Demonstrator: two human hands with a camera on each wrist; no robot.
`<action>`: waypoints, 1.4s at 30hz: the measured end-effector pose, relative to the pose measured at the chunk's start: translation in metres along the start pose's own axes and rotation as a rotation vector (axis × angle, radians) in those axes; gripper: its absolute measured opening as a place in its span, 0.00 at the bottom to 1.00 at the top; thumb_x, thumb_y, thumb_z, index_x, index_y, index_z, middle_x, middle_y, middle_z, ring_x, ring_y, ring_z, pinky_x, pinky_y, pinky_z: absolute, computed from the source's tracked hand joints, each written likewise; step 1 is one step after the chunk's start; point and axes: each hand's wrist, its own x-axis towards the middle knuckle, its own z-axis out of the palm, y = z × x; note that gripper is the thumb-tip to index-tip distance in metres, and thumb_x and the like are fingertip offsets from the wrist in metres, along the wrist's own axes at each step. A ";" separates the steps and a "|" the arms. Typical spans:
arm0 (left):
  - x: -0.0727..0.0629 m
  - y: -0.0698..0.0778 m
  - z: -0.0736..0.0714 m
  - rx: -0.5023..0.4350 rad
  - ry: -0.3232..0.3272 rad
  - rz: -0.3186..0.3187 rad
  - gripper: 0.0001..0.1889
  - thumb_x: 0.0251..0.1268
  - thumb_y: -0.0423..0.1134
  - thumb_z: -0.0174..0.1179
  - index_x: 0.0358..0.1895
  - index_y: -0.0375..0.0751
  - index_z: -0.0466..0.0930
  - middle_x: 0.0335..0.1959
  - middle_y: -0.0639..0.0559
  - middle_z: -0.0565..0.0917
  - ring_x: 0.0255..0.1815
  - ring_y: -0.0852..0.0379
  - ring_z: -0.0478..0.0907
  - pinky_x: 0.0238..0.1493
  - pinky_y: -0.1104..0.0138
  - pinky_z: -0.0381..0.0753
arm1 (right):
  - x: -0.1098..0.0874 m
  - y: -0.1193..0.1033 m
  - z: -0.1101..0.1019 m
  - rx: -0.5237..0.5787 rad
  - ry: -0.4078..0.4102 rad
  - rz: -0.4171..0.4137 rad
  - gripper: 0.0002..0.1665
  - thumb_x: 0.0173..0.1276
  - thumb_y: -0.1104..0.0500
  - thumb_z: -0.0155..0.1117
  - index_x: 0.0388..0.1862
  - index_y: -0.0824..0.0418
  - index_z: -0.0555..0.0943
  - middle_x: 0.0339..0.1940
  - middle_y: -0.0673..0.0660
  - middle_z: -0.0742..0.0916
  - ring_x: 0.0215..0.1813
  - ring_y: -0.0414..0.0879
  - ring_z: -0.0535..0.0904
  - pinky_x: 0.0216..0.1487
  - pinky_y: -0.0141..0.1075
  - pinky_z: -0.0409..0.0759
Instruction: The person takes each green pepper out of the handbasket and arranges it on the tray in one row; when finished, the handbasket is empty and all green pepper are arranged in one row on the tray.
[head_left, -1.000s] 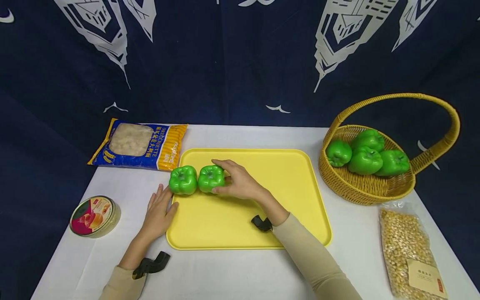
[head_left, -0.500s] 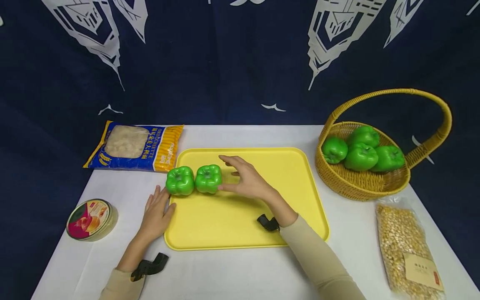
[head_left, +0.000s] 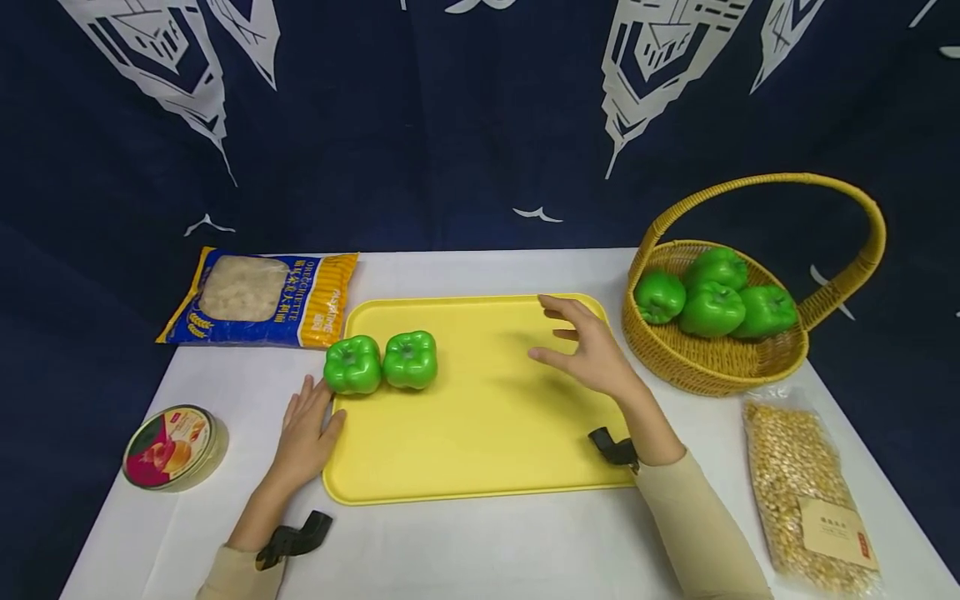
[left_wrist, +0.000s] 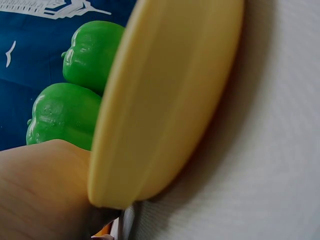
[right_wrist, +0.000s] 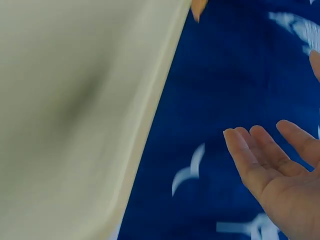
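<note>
Two green bell peppers stand side by side at the left end of a yellow tray [head_left: 480, 433]: the left pepper [head_left: 353, 365] by the tray's edge, the right pepper [head_left: 410, 360] just beside it. My left hand [head_left: 306, 433] rests at the tray's left edge, fingers fairly straight, fingertips close below the left pepper. In the left wrist view both peppers [left_wrist: 67, 112] show behind the tray's rim [left_wrist: 160, 100]. My right hand [head_left: 588, 350] is over the right part of the tray, fingers spread and nothing in them; the right wrist view shows the same empty hand [right_wrist: 280, 175].
A wicker basket [head_left: 675, 367] with several green peppers [head_left: 712, 308] stands right of the tray. In front of it lies a bag of corn kernels [head_left: 802, 475]. At left are an orecchiette pasta bag [head_left: 255, 298] and a round can [head_left: 174, 447]. A dark blue patterned cloth [head_left: 420, 125] hangs behind.
My right hand has let go of the right pepper and moved right across the tray toward the basket. The left hand stays at the tray's edge. The head view has shifted slightly.
</note>
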 end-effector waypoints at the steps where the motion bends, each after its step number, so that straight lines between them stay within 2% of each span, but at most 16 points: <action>1: 0.000 0.000 0.000 0.000 0.001 -0.003 0.30 0.73 0.33 0.47 0.73 0.25 0.54 0.75 0.26 0.54 0.80 0.32 0.35 0.75 0.39 0.31 | -0.004 0.002 -0.009 -0.005 0.027 0.005 0.43 0.59 0.60 0.74 0.72 0.63 0.67 0.68 0.63 0.74 0.68 0.59 0.71 0.62 0.53 0.77; 3: -0.001 -0.001 0.000 -0.002 0.003 -0.007 0.30 0.72 0.33 0.47 0.74 0.25 0.54 0.75 0.26 0.53 0.80 0.33 0.35 0.75 0.40 0.31 | -0.012 0.008 -0.027 -0.017 0.089 0.018 0.41 0.60 0.61 0.73 0.71 0.64 0.68 0.68 0.64 0.74 0.67 0.60 0.72 0.61 0.50 0.78; 6: -0.002 -0.002 -0.001 -0.005 0.014 -0.002 0.30 0.72 0.32 0.47 0.74 0.25 0.54 0.75 0.26 0.53 0.80 0.32 0.35 0.75 0.39 0.31 | -0.024 0.016 -0.054 -0.056 0.192 0.056 0.40 0.61 0.62 0.73 0.71 0.65 0.68 0.66 0.65 0.75 0.66 0.59 0.73 0.59 0.33 0.80; 9: -0.003 -0.003 0.000 -0.007 0.025 0.007 0.29 0.73 0.32 0.47 0.73 0.25 0.54 0.75 0.25 0.54 0.79 0.31 0.36 0.75 0.38 0.32 | -0.036 0.025 -0.079 -0.102 0.289 0.120 0.40 0.62 0.60 0.72 0.72 0.62 0.67 0.67 0.65 0.74 0.65 0.56 0.73 0.53 0.18 0.76; 15: -0.005 -0.001 -0.003 -0.010 0.017 -0.001 0.29 0.73 0.32 0.48 0.73 0.25 0.54 0.75 0.25 0.54 0.79 0.31 0.36 0.75 0.39 0.32 | -0.054 0.042 -0.119 -0.158 0.465 0.305 0.41 0.64 0.53 0.69 0.74 0.57 0.65 0.71 0.62 0.72 0.64 0.46 0.74 0.49 0.14 0.73; 18: -0.005 0.000 -0.003 -0.015 0.014 -0.004 0.29 0.73 0.32 0.48 0.73 0.25 0.54 0.75 0.25 0.54 0.79 0.32 0.36 0.75 0.39 0.32 | -0.060 0.050 -0.132 -0.168 0.552 0.408 0.41 0.64 0.50 0.69 0.74 0.54 0.66 0.72 0.59 0.72 0.63 0.40 0.74 0.48 0.14 0.72; 21: -0.005 -0.002 -0.001 -0.020 0.022 0.004 0.29 0.72 0.32 0.48 0.73 0.25 0.55 0.75 0.25 0.54 0.79 0.31 0.36 0.75 0.39 0.31 | -0.064 0.057 -0.142 -0.171 0.605 0.502 0.41 0.64 0.47 0.68 0.75 0.51 0.65 0.73 0.54 0.72 0.64 0.38 0.74 0.46 0.15 0.71; 25: -0.003 -0.004 0.001 -0.024 0.022 0.003 0.30 0.72 0.32 0.49 0.73 0.25 0.54 0.75 0.25 0.54 0.80 0.32 0.35 0.75 0.39 0.30 | -0.066 0.063 -0.150 -0.177 0.622 0.590 0.43 0.65 0.45 0.66 0.76 0.49 0.62 0.74 0.54 0.70 0.70 0.46 0.72 0.43 0.15 0.68; 29: -0.002 -0.005 0.001 -0.023 0.016 0.003 0.30 0.72 0.32 0.48 0.73 0.25 0.54 0.75 0.25 0.53 0.80 0.32 0.34 0.75 0.40 0.29 | -0.064 0.070 -0.153 -0.184 0.627 0.659 0.44 0.65 0.42 0.65 0.77 0.47 0.61 0.76 0.53 0.68 0.72 0.50 0.69 0.47 0.21 0.68; 32: -0.002 -0.005 0.001 -0.021 0.016 0.006 0.30 0.72 0.32 0.48 0.74 0.25 0.53 0.75 0.25 0.53 0.80 0.32 0.34 0.75 0.40 0.29 | -0.061 0.076 -0.154 -0.190 0.619 0.689 0.46 0.64 0.39 0.64 0.78 0.48 0.59 0.77 0.55 0.65 0.73 0.52 0.67 0.56 0.31 0.72; 36: -0.002 -0.004 0.002 -0.019 0.018 0.009 0.30 0.72 0.32 0.48 0.74 0.25 0.53 0.75 0.25 0.53 0.80 0.32 0.34 0.75 0.39 0.30 | -0.058 0.081 -0.153 -0.194 0.605 0.696 0.49 0.64 0.37 0.62 0.78 0.51 0.57 0.76 0.58 0.63 0.74 0.57 0.64 0.65 0.45 0.71; 42: -0.001 -0.003 0.002 -0.019 0.013 0.006 0.30 0.72 0.32 0.48 0.74 0.26 0.54 0.75 0.26 0.53 0.80 0.33 0.34 0.75 0.39 0.30 | -0.055 0.088 -0.150 -0.206 0.616 0.697 0.50 0.64 0.37 0.62 0.79 0.54 0.56 0.76 0.59 0.62 0.73 0.58 0.64 0.68 0.51 0.67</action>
